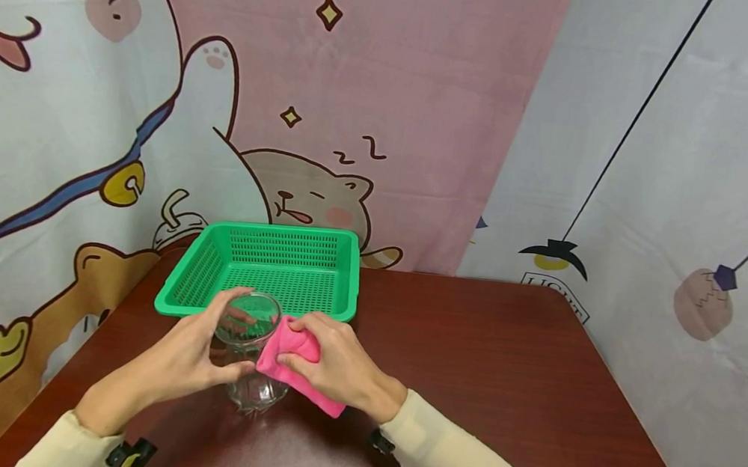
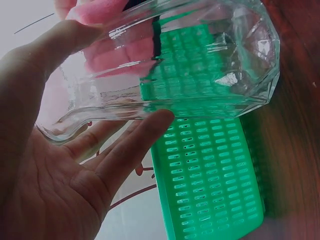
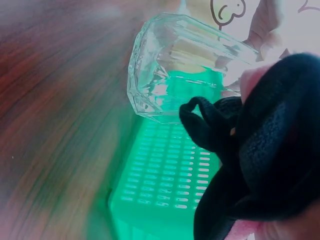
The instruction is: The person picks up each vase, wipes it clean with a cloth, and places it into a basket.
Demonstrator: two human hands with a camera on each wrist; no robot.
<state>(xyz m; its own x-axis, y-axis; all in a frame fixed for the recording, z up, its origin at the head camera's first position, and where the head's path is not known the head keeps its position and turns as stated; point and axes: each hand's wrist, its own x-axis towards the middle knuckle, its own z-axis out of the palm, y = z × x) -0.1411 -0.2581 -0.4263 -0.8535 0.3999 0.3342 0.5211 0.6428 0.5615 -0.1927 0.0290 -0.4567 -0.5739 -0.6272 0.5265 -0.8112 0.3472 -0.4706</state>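
Note:
A clear glass jar (image 1: 257, 391) with a faceted base is tilted, its rim toward my body, in front of the basket. My left hand (image 1: 189, 355) holds it near the rim, with the thumb on one side and the fingers on the other, as the left wrist view also shows around the jar (image 2: 200, 65). My right hand (image 1: 337, 361) grips a folded pink cloth (image 1: 274, 355) against the jar's right side near the rim. In the right wrist view the cloth (image 3: 285, 135) shows a black side and hides most of the right hand.
A green plastic basket (image 1: 347, 283) with slotted walls stands just behind the jar, at the back left of the brown wooden table (image 1: 468, 378). A cartoon-printed curtain (image 1: 414, 102) hangs behind the table and along its sides.

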